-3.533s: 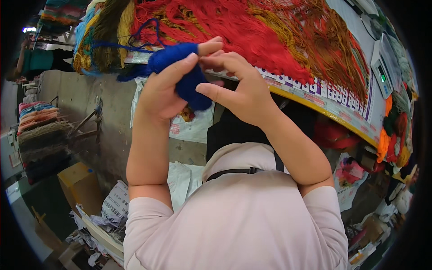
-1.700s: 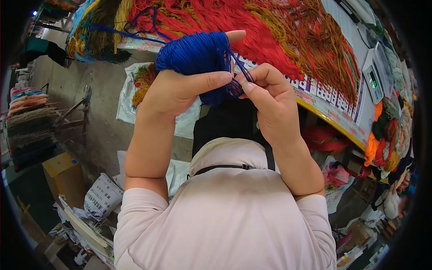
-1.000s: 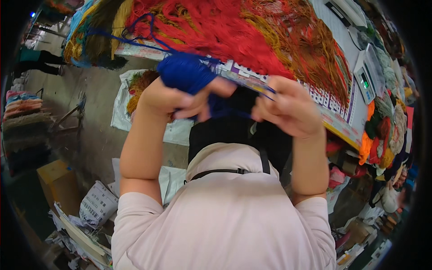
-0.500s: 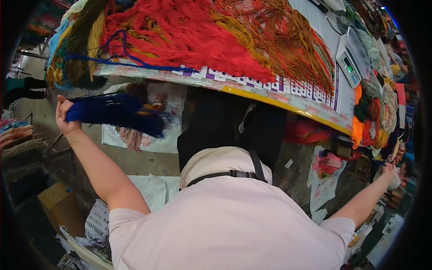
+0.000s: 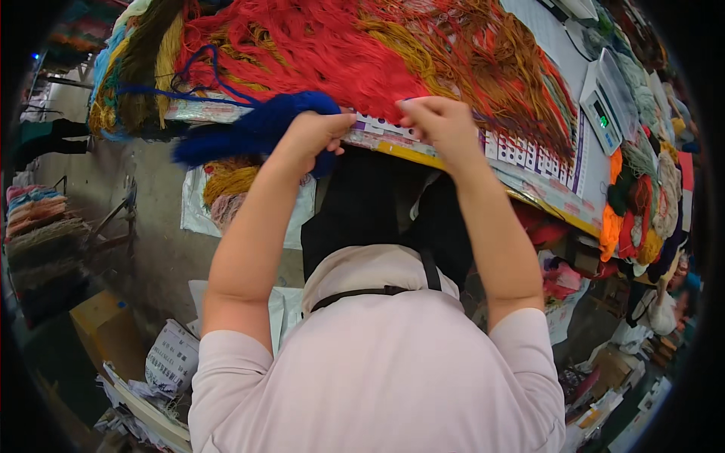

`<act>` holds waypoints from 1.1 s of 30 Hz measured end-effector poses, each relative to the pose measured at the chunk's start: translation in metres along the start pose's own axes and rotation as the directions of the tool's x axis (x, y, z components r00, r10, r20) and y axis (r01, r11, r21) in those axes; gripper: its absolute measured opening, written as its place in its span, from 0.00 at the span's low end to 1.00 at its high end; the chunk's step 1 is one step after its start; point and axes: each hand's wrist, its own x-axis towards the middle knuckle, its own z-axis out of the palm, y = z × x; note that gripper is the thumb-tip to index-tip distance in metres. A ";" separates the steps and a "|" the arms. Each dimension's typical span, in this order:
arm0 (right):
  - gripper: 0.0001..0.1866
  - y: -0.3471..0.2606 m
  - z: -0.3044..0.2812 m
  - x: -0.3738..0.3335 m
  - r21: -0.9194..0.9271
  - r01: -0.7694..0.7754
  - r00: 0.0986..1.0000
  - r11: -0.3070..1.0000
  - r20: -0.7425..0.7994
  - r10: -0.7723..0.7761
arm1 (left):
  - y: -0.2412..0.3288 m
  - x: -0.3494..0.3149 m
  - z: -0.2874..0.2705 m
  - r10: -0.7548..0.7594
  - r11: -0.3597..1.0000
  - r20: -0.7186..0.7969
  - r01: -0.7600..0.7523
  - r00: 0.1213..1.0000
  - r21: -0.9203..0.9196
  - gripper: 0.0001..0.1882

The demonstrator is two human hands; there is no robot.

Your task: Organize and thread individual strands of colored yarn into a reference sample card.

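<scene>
My left hand [image 5: 313, 140] is closed around a hank of dark blue yarn [image 5: 264, 121] at the table's near edge. The hank's loose end hangs out to the left, slightly blurred. To the right, my right hand [image 5: 444, 128] is raised over the same edge with thumb and fingers pinched together. Whatever lies in that pinch, if anything, is too small to make out. Just beyond both hands spreads a large heap of red yarn [image 5: 325, 60], with mustard and brown yarn [image 5: 483, 68] beside it.
Purple-and-white cards with round holes [image 5: 525, 155] line the table edge. A digital scale [image 5: 602, 106] stands at the right, near hanging orange yarn [image 5: 612, 204]. Olive yarn [image 5: 140, 75] drapes off the left end. A cardboard box [image 5: 102, 325] sits lower left.
Both hands have come inward from far out at the two sides to the table edge. The blue hank has moved right and up with my left hand.
</scene>
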 end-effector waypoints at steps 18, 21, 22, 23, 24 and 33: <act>0.10 0.034 0.045 0.018 -0.402 0.117 0.990 0.908 -0.022 -0.137 | -0.018 0.014 0.002 -0.009 0.964 -0.095 0.034 0.995 0.264 0.17; 0.09 0.038 0.051 0.015 -0.442 0.145 0.978 0.885 -0.072 -0.196 | -0.015 0.011 0.008 -0.013 0.982 -0.091 0.030 0.996 0.187 0.14; 0.08 0.040 0.051 0.012 -0.471 0.211 0.959 0.857 -0.069 -0.274 | -0.013 0.010 0.010 -0.012 0.987 -0.082 0.025 0.997 0.160 0.14; 0.08 0.041 0.050 0.010 -0.499 0.277 0.934 0.821 -0.062 -0.352 | -0.014 0.011 0.010 -0.013 0.987 -0.085 0.027 0.996 0.160 0.14; 0.08 0.044 0.050 0.008 -0.497 0.278 0.934 0.822 -0.059 -0.352 | -0.016 0.014 0.009 -0.021 0.991 -0.064 0.029 0.998 0.129 0.13; 0.12 0.053 0.047 0.006 -0.260 0.332 0.936 0.907 -0.029 -0.351 | -0.021 0.013 0.003 0.116 0.993 -0.183 -0.116 0.976 0.007 0.10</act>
